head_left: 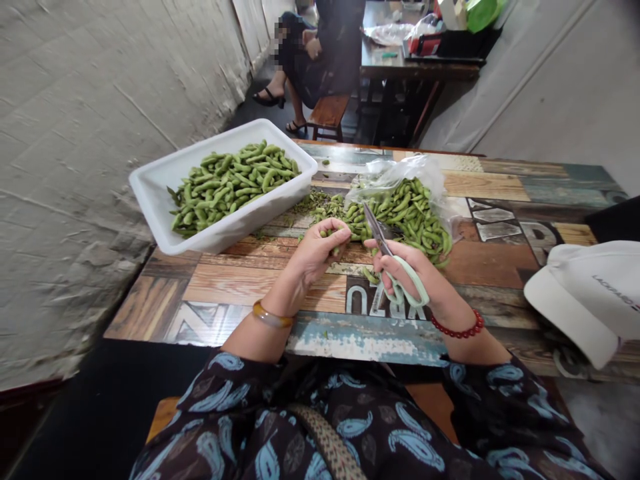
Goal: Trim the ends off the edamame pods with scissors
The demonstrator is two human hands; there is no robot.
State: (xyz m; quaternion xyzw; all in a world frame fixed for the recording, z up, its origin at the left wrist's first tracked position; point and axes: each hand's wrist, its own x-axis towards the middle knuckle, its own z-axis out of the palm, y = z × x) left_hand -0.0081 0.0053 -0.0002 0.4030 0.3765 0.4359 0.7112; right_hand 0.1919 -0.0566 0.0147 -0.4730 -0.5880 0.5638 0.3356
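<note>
My left hand is closed around green edamame pods, parts of which show between the fingers and thumb. In my right hand is a pair of scissors with pale green handles, its blades pointing up and away to the left. Just beyond both hands lies a heap of edamame pods, spilling from a clear plastic bag. Small green trimmings are scattered left of the heap. A white plastic tub at the left holds many more pods.
The wood-patterned table stands against a pale wall at the left. A white cap lies at the right edge. Beyond the table, a person sits near a wooden stool and a second table with bags and boxes.
</note>
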